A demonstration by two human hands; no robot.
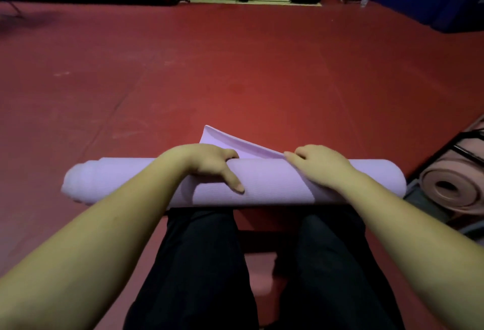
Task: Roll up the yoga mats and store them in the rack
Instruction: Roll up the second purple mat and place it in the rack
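**Last flap of the mat still loose**

Your purple mat [262, 185] lies almost fully rolled across the red floor [235, 67], just in front of your knees, with only its tail flap [222, 141] lifted beyond the roll. Your left hand [212, 164] curls over the top of the roll, thumb pressed on the near face, likely to keep the layers tight. Your right hand [317, 164] rests on the roll and touches the flap's edge, probably to guide it down; whether it pinches that edge I cannot tell. To your right, a black rack [461, 146] holds a pink rolled mat [455, 188], both cut off by the frame. The background stays dim.
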